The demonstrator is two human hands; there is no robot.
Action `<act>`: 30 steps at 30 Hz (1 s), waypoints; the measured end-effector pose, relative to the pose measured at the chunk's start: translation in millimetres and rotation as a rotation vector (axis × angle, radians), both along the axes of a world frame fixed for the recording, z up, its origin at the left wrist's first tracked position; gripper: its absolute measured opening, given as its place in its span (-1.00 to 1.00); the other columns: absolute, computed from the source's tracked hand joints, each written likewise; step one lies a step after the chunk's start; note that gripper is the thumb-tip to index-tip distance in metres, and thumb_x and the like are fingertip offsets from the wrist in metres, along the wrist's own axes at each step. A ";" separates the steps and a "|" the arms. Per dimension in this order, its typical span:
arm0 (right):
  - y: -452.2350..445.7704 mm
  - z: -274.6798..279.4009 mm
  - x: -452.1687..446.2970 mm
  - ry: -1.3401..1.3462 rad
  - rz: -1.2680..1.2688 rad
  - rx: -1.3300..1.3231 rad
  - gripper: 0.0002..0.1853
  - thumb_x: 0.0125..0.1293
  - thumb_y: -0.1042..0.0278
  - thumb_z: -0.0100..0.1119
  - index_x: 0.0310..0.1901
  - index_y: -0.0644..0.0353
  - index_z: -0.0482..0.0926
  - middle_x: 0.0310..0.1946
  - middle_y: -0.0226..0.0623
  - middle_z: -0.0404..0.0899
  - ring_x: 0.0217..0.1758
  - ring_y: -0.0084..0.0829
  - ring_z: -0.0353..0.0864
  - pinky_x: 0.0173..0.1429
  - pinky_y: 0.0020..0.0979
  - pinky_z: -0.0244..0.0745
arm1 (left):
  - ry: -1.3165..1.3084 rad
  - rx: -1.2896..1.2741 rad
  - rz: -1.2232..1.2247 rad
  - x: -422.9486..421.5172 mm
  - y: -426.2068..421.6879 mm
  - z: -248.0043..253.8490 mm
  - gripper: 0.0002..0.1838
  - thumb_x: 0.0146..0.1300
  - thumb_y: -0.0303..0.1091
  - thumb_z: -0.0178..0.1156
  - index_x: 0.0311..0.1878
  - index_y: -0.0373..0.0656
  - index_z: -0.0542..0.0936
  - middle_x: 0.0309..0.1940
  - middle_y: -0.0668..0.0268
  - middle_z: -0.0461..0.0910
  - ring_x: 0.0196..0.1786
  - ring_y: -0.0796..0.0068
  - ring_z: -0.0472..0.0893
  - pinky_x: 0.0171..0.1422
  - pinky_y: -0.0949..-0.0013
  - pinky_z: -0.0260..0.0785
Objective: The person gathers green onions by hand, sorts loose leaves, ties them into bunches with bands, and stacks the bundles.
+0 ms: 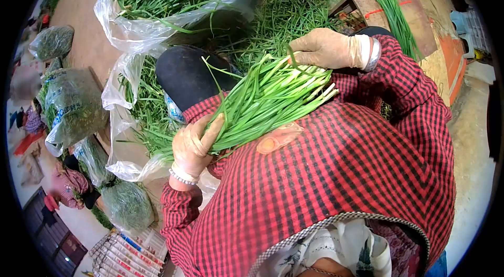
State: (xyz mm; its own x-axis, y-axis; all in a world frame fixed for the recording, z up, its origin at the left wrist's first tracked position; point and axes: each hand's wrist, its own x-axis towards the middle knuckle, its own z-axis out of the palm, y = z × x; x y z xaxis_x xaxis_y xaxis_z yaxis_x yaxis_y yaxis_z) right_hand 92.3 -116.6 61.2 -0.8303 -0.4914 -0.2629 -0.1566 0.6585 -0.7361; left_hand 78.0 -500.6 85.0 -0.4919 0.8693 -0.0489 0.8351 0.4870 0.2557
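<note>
A loose bunch of garlic chives (273,101) lies across my lap, its pale stem ends pointing right and its green leaves to the left. My left hand (194,147), in a thin pale glove, is closed around the leafy part. Above the stem ends, my right hand (328,50), gloved too, has its fingers pinched together on a chive strand that curls down from the fingertips. Whether it grips more strands behind the fingers is hidden. Beneath the bunch is my red and black checked apron (325,172).
A clear plastic bag (131,30) full of chives stands ahead to the left. Loose chive leaves (289,14) cover the floor. A tied chive bundle (394,17) rests on a board (420,20) at right. Filled bags (73,104) and other people (71,185) are at left.
</note>
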 end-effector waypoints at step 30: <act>122.1 -44.4 -24.7 0.222 -0.570 0.580 -0.65 0.35 0.00 0.06 0.02 -0.01 0.63 -0.18 -0.19 0.67 -0.11 -0.10 0.65 0.00 -0.14 0.51 | 0.104 -0.016 0.002 0.9 -1.3 1.8 -0.10 -0.38 -0.53 0.32 0.26 0.14 0.49 0.03 0.31 0.58 -0.15 0.23 0.59 -0.13 0.22 0.44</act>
